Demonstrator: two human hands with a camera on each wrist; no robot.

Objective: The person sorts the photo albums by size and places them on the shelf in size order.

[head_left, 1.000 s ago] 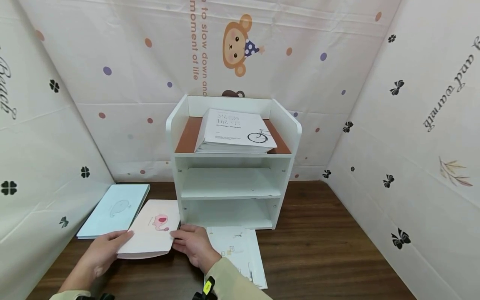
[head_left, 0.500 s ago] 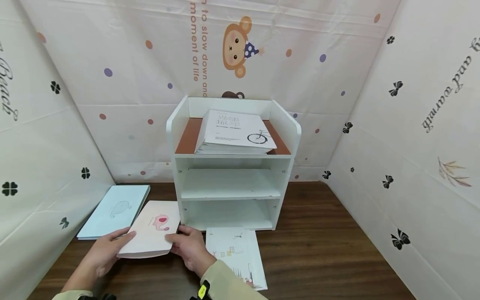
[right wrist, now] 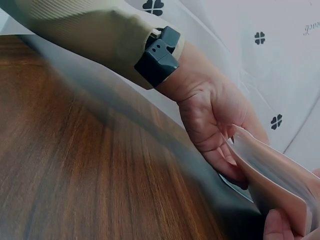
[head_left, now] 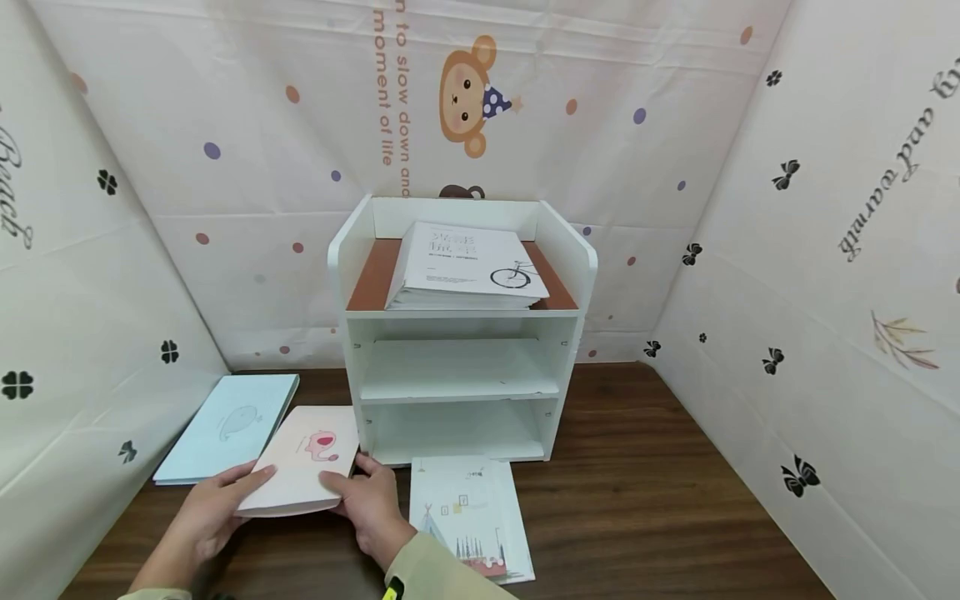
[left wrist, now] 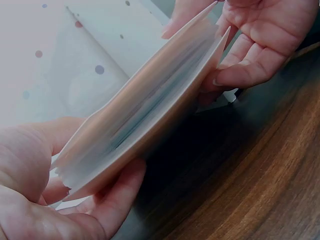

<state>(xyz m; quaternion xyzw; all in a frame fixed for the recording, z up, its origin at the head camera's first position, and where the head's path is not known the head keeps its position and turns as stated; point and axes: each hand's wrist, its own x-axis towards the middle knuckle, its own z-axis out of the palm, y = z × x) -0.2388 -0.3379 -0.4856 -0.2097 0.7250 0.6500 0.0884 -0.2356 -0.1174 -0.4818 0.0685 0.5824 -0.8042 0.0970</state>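
Note:
A pale pink notebook (head_left: 300, 462) with a pink elephant on its cover is held between both hands, left of the shelf. My left hand (head_left: 210, 512) grips its near left corner, thumb on top and fingers underneath. On the opposite side my right hand (head_left: 371, 504) pinches the notebook's right edge, its thumb on the cover. The left wrist view shows the notebook (left wrist: 145, 110) lifted off the table, its pages slightly spread between the covers. Behind it lies a light blue notebook (head_left: 236, 425) with a whale drawing.
A white shelf unit (head_left: 465, 396) stands in the middle, with a stack of white books (head_left: 468, 267) on its brown top. In front of its base lie flat white illustrated booklets (head_left: 472, 517). Patterned cloth walls (head_left: 750, 250) enclose the dark wooden table (head_left: 637, 500).
My right hand has shifted slightly left and its thumb has moved further onto the pink notebook's cover. The notebook has stayed nearly in place. More of the illustrated booklet shows.

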